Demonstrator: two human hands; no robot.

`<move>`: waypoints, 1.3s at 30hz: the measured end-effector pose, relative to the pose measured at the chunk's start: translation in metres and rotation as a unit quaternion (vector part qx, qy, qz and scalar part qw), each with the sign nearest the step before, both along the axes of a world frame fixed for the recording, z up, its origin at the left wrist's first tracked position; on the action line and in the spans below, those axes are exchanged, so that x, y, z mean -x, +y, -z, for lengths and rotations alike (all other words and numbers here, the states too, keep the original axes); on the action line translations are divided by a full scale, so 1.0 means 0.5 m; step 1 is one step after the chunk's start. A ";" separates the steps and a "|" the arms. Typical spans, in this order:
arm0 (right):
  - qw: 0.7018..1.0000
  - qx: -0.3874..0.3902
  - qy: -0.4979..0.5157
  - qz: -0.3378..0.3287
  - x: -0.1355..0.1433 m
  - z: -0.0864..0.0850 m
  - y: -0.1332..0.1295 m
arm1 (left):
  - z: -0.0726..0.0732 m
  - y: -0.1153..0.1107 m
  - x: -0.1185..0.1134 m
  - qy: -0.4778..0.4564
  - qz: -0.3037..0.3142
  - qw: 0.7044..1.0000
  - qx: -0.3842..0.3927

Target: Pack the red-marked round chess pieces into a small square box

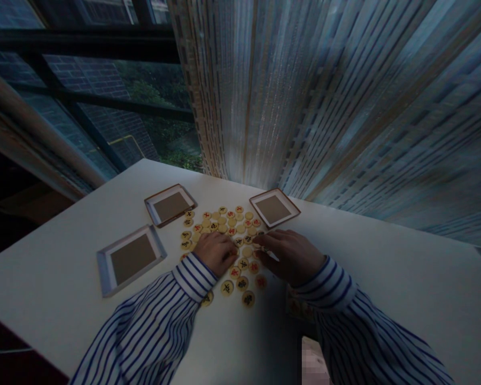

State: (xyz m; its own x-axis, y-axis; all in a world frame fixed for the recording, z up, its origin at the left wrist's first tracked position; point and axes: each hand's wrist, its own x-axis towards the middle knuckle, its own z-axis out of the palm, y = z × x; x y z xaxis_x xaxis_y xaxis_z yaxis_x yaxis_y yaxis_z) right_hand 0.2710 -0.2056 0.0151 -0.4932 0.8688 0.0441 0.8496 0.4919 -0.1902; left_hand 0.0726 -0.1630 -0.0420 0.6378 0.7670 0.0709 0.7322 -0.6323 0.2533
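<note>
Edges: the white counter (pixel 377 256) has a far corner beyond the trays, near the window (pixel 104 101); its far edge runs along the foot of the curtain (pixel 264 107). The near-left edge slants down past the near-left tray (pixel 132 259)

Room: I see white surface running well to the right of my right grip (pixel 294 256), and more in front of the near discs. On the left, the near-left tray and far-left tray (pixel 170 206) border the spread; the far-right tray (pixel 274 208) lies just past my right fingers

Discs: the round marked discs (pixel 247 298) lie in a loose patch on the counter, around and between both grips, some well beyond them, a few nearer me

Grip state: right, thumb and fingertips apart at the patch's right side. Left grip (pixel 214 251), fingers curled low over discs; whether it holds one, I cannot tell
</note>
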 end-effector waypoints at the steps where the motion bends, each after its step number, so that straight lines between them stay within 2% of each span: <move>1: 1.000 0.001 0.001 -0.004 0.000 0.001 0.001 | 0.000 0.000 0.000 -0.001 0.003 1.000 -0.005; 7: 1.000 0.005 -0.003 -0.022 0.007 0.014 0.008 | -0.014 -0.002 0.011 -0.012 -0.015 0.999 -0.049; 12: 0.999 0.021 -0.005 -0.032 0.019 0.037 0.014 | -0.030 0.006 0.045 -0.022 -0.040 0.995 -0.094; 17: 0.996 0.054 -0.050 -0.042 0.034 0.054 0.020 | -0.042 0.016 0.075 -0.018 -0.064 0.993 -0.102; 22: 0.995 0.062 -0.065 -0.049 0.043 0.055 0.023 | -0.052 0.018 0.087 -0.023 -0.083 0.990 -0.115; 39: 0.987 0.046 -0.141 -0.057 0.066 0.049 0.047 | -0.040 0.026 0.098 -0.039 -0.109 0.980 -0.160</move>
State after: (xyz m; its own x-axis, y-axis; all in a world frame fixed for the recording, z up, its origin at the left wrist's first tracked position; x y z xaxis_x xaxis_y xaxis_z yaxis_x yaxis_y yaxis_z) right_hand 0.2379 -0.1820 -0.0093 -0.5697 0.8007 -0.1850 0.8150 0.5795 -0.0016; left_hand 0.0235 -0.1501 -0.0220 0.4438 0.8152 0.3722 0.8450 -0.5189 0.1291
